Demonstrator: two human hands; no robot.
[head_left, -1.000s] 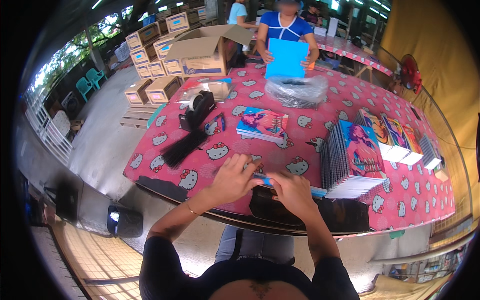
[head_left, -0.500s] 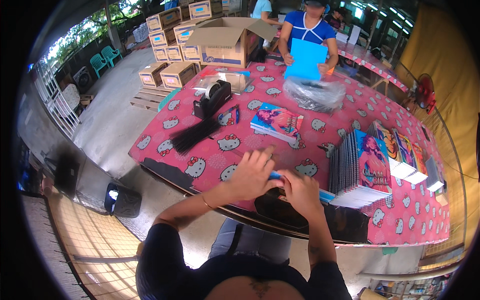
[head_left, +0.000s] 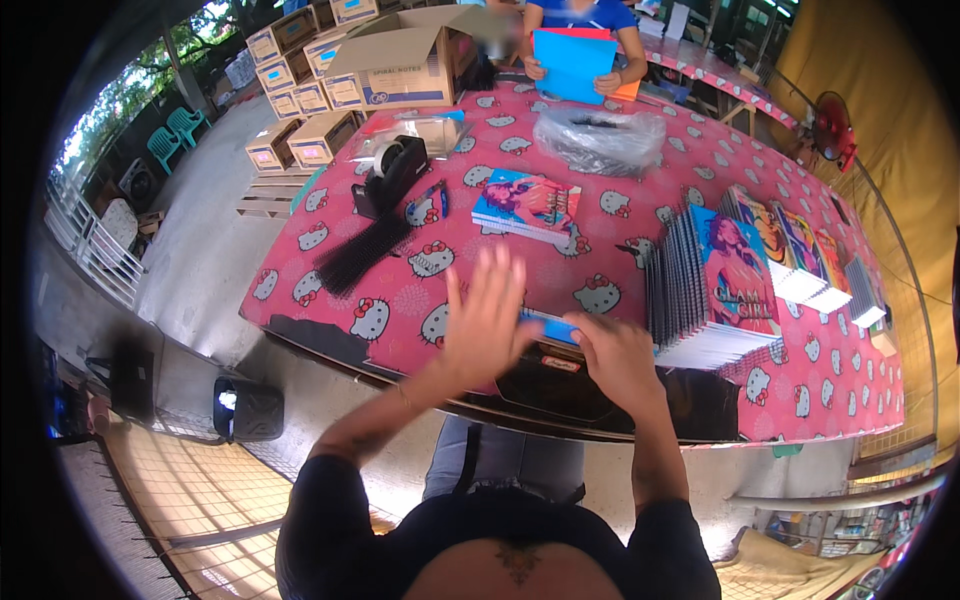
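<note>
My left hand (head_left: 485,318) is open, its fingers stretched out and spread over the pink patterned table (head_left: 400,290) near its front edge. Close beside its thumb lies a narrow blue thing (head_left: 548,326), seen edge-on; its kind is unclear. My right hand (head_left: 618,362) closes over the right part of that thing, fingers bent and partly hidden. Just beyond my hands rests a small stack of notebooks (head_left: 525,207) with a colourful cover. To the right of my right hand stands a thick row of coil-bound notebooks (head_left: 712,285).
A bundle of thin black coils (head_left: 362,255) and a black tape dispenser (head_left: 392,175) lie at left. Farther back are a clear plastic bag (head_left: 600,142) and an open carton (head_left: 400,75). Across the table a person holds a blue sheet (head_left: 573,65). More notebooks (head_left: 795,250) stand at right.
My left hand has lifted off the blue thing and its fingers have straightened out. My right hand stays on it. The view has shifted, and the person opposite has raised the blue sheet.
</note>
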